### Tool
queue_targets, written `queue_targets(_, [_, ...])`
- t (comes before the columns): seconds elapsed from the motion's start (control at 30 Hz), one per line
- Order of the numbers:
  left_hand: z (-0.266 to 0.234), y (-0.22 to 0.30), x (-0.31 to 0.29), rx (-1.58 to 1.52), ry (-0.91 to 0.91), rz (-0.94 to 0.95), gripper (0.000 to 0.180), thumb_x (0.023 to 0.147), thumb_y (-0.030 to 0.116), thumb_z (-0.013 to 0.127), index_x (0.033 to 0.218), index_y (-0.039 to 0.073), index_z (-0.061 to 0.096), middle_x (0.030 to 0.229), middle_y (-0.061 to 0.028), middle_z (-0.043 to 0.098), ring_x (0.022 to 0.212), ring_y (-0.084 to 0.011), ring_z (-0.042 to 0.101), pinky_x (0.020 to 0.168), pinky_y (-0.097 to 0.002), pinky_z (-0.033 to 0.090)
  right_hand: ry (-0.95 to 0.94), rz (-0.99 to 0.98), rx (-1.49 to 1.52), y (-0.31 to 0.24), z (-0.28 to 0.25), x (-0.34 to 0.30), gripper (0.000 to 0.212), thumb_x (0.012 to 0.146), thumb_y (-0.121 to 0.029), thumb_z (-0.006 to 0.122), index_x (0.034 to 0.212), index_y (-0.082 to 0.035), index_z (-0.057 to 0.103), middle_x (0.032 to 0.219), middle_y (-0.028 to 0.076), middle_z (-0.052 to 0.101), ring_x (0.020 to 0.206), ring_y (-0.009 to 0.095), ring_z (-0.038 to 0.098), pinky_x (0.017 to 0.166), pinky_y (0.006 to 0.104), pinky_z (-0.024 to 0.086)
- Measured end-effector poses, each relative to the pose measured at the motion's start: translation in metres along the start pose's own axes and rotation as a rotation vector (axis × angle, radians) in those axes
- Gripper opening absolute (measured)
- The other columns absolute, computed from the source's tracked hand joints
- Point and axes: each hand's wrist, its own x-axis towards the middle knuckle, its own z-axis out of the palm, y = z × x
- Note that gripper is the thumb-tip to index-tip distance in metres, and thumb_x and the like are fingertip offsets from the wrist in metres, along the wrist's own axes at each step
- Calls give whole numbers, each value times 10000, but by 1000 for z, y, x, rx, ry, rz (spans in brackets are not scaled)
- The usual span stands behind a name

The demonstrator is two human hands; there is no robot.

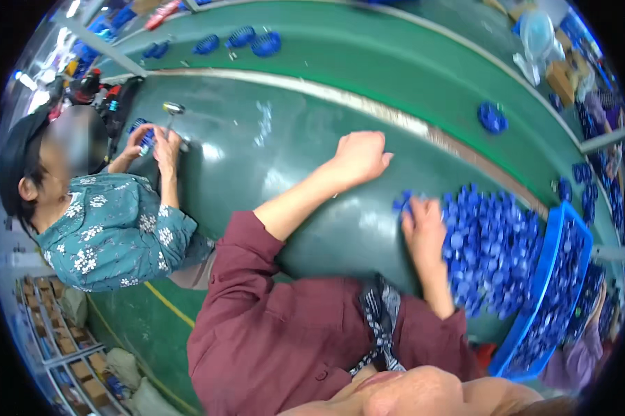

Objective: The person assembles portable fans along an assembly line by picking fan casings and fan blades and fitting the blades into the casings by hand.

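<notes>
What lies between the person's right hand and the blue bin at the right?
A spread of small blue pieces lies between the right hand and the blue bin in the head view.

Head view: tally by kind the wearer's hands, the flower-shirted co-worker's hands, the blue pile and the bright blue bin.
Wearer's left hand and right hand: 2
Co-worker's hands: 2
Blue pile, its pieces uncountable: 1
Bright blue bin: 1
Total: 6

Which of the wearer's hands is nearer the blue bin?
Right. The right hand is at the left edge of the blue pieces beside the bin; the left hand is farther left, over the green table.
</notes>
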Motion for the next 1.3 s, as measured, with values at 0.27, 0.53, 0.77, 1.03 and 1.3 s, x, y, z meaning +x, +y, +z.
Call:
queue_targets(0.27, [13,-19,-39,-465,195,101,235,893,93,582,1110,20,630,1008,-118,680,882,-213,653,788,-322,518,175,-48,100,-1,-31,-6,344,781,-36,664,1120,-17,610,1095,171,590,968,347,600,807,403,508])
queue_targets(0.53, [29,-3,-101,-178,160,404,261,770,54,669,1030,37,645,1040,-99,637,986,-307,555,861,-399,467,44,-42,285,-35,-1,-28,422,719,-249,784,1021,-15,604,957,142,601,932,324,568,801,412,461])
queue_targets(0.77, [36,12,-104,-85,313,360,309,755,112,704,1046,43,626,1059,-87,629,1047,-293,555,878,-415,449,104,-58,137,-24,14,-29,266,744,-80,674,992,-55,582,906,113,591,853,315,562,739,415,428])
queue_targets(1.03, [56,20,-95,-38,221,358,458,747,234,738,1146,66,587,1170,-80,597,1120,-272,540,1034,-489,361,75,-26,213,-20,12,-29,130,792,-109,673,906,-50,653,827,94,647,817,293,580,732,402,428])
queue_targets(1.3, [61,8,-92,-108,205,346,412,774,238,733,1134,86,602,1177,-59,611,1096,-248,571,1043,-489,351,135,-73,256,-17,11,-28,128,811,-100,663,925,-42,660,832,98,663,767,286,580,701,400,427])
